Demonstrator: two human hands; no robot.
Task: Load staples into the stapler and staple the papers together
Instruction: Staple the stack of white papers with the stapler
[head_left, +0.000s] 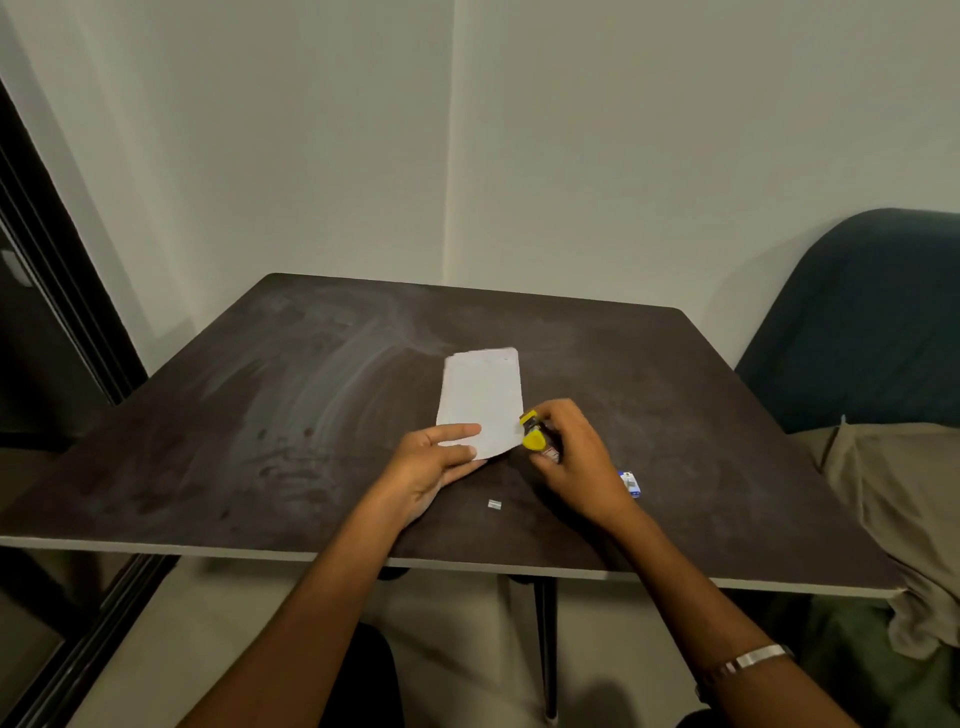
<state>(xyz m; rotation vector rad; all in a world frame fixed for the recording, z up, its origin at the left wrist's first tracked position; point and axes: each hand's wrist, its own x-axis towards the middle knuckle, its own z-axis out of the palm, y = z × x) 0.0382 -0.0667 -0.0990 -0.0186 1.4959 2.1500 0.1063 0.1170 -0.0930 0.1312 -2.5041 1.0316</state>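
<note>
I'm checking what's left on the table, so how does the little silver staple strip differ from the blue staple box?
The staple strip is silver and bare; the staple box is blue and white. The strip lies in the open between the wrists; the box sits partly hidden behind the right hand. Both rest on the table, untouched.

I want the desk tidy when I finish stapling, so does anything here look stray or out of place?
A small loose strip of staples lies alone on the table, near the front edge between the left hand and right hand, apart from the little blue staple box. Nothing else stands out.
</note>
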